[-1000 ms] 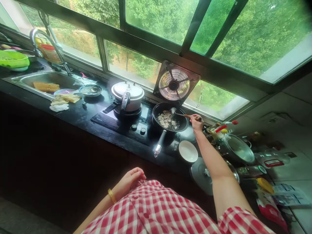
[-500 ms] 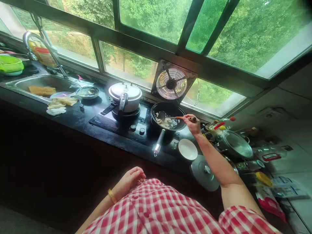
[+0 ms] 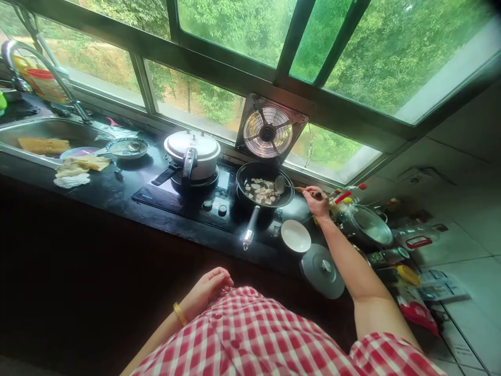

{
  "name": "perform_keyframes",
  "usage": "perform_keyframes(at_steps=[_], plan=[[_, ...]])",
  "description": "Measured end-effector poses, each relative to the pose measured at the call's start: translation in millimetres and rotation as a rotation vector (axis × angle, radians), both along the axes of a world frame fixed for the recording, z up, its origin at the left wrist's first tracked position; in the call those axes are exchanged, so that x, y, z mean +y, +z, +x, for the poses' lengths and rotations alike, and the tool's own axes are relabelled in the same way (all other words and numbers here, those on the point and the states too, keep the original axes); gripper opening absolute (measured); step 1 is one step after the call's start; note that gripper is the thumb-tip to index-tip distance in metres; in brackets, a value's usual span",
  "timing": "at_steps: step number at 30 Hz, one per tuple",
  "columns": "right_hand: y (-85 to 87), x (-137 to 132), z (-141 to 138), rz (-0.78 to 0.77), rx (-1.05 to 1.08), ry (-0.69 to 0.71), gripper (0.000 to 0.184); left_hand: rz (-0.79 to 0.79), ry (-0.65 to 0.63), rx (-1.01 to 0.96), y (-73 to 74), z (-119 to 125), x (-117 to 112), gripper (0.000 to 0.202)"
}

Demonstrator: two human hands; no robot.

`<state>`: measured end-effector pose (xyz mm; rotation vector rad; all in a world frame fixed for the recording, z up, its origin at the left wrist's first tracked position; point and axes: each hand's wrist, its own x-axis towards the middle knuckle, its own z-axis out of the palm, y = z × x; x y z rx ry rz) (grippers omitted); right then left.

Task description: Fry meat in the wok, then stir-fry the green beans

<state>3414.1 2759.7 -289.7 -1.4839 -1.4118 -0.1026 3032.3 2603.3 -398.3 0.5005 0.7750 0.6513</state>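
Observation:
My right hand [image 3: 316,201] is closed round the wooden handle of a metal spatula [image 3: 280,183], whose blade rests at the right rim of a black frying pan [image 3: 265,191] with pale food pieces in it. The pan stands on a black stove [image 3: 188,198], its handle pointing towards me. My left hand [image 3: 207,291] lies against my red checked shirt [image 3: 250,334], fingers loosely curled, holding nothing; a yellow bangle is on its wrist.
A pressure cooker [image 3: 191,154] sits on the left burner. A white bowl [image 3: 296,235] and a grey lid [image 3: 322,270] lie right of the pan. Bottles, a glass-lidded pot [image 3: 366,227] and packets crowd the right counter. A sink [image 3: 39,136], a fan [image 3: 268,132] and windows lie behind.
My right hand drew the spatula from the pan's middle to its right rim. The view swung rightwards, so the sink slid towards the left edge. My left hand stayed put.

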Motion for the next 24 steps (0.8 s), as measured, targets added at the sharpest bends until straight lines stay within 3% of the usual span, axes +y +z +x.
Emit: perform_keyframes(at_steps=[4, 11, 14, 18, 24], plan=[[-8.2, 4, -9, 0.004, 0.195, 0.002, 0.023, -0.003, -0.002, -0.004, 1.1, 0, -1, 0.044], [-3.7, 6, -47, -0.013, 0.501, 0.237, 0.028, -0.002, 0.002, 0.003, 4.1, 0, -3, 0.041], [-4.3, 4, -57, -0.037, 0.403, 0.264, 0.024, -0.007, 0.008, -0.003, 2.0, -1, -4, 0.041], [-1.2, 2, -53, -0.029, 0.154, 0.200, 0.018, -0.002, 0.025, -0.009, 0.4, -3, -5, 0.041], [26.1, -13, -27, 0.012, 0.087, 0.203, 0.015, 0.011, 0.033, -0.006, 5.0, -6, -4, 0.041]])
